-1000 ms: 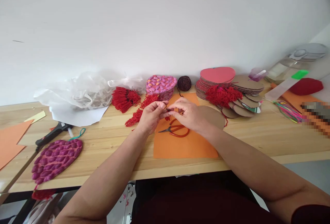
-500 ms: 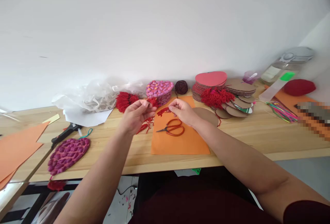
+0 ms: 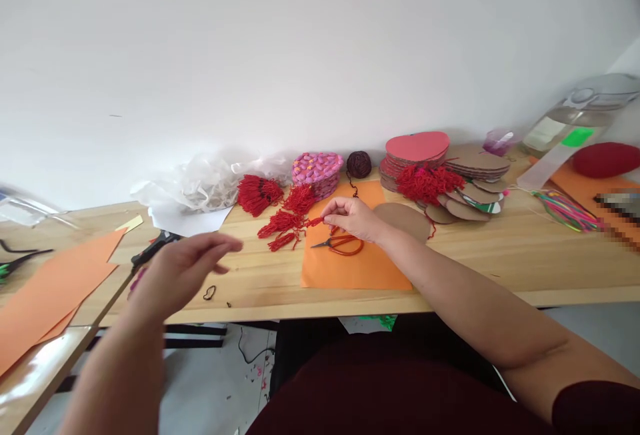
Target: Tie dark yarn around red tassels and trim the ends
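Observation:
My right hand (image 3: 353, 218) pinches a small red yarn tassel (image 3: 315, 222) at its fingertips. Just below it, orange-handled scissors (image 3: 345, 245) lie on an orange sheet (image 3: 350, 275), their handles partly behind my hand. My left hand (image 3: 187, 271) is slightly blurred at the left, over the table edge, its fingers loosely bent and apart from the thumb; I see nothing in them. Behind it a purple piece (image 3: 137, 281) shows only a sliver. Between my hands lie red yarn tassels (image 3: 280, 223) and a pink and purple bobbled box (image 3: 320, 168).
A glue gun (image 3: 155, 246) and orange sheets (image 3: 60, 281) lie at the left, a white plastic bag (image 3: 195, 181) behind. Dark yarn ball (image 3: 359, 164), cardboard heart stack (image 3: 417, 148), red yarn bundle (image 3: 427, 183), bottle (image 3: 575, 115) and coloured cords (image 3: 567, 210) sit further right.
My left hand has moved away to the left and down, off the red yarn. The right hand stays above the scissors with the tassel. The view has shifted left.

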A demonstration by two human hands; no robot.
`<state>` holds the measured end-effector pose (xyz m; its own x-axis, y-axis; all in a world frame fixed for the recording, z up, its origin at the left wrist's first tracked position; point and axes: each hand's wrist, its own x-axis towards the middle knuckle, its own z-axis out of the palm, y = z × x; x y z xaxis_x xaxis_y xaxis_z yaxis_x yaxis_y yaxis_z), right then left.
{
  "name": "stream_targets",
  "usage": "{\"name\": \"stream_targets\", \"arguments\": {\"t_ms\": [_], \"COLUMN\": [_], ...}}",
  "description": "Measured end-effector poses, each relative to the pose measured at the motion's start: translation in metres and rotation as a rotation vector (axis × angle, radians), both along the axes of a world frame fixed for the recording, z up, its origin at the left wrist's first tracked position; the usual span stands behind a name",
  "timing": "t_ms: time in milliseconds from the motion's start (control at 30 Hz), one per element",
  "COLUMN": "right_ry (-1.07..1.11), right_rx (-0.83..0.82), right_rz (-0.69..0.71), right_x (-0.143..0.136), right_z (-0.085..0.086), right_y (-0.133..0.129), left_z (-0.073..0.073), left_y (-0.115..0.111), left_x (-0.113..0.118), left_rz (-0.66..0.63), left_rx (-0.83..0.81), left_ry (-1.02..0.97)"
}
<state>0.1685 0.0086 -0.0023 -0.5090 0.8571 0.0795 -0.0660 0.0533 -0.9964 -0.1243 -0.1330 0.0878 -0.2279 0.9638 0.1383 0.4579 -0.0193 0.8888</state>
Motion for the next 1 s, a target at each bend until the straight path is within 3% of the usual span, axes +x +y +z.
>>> {"name": "stream_targets", "arguments": {"t_ms": [100,200,267,367,467,633,733,867,933,1000], "right_ry": [0.039,0.029,-0.025,-0.157,-0.239,-0.342,-0.392,-0.355,-0.344,-0.342], "right_rx": [0.075,0.179,0.265,0.447,0.619,0.824,0.900,0.855,0.828,0.818], "right_rz": [0.034,0.061,0.048,-0.042,-0.087,-0.043,-0.085,-0.253,-0.292,-0.298], "right_x": [-0.001,-0.003,-0.003,-0.003,-0.003,-0.003,0.001,0.007,0.008,0.008], "right_z": [-0.005,-0.008,-0.007,-0.003,0.001,0.001,0.001,0.004,0.004,0.004], "right_y": [0.000,-0.002,-0.005,-0.011,-0.016,-0.015,-0.010,-0.004,-0.002,-0.001], "left_z": [-0.022,-0.051,-0.066,-0.077,-0.077,-0.071,-0.072,-0.077,-0.076,-0.068], "left_y": [0.032,0.062,0.074,0.076,0.066,0.041,0.028,0.003,-0.017,-0.041], "left_x": [0.055,0.094,0.106,0.107,0.095,0.063,0.033,-0.018,-0.041,-0.059], "left_rz": [-0.149,-0.257,-0.281,-0.229,-0.172,-0.175,-0.056,0.160,0.125,0.001], "left_rx": [0.040,0.071,0.063,0.099,0.055,-0.100,-0.184,-0.221,-0.324,-0.508], "left_ry": [-0.111,-0.311,-0.324,-0.120,0.095,0.292,0.369,0.440,0.482,0.522]}}
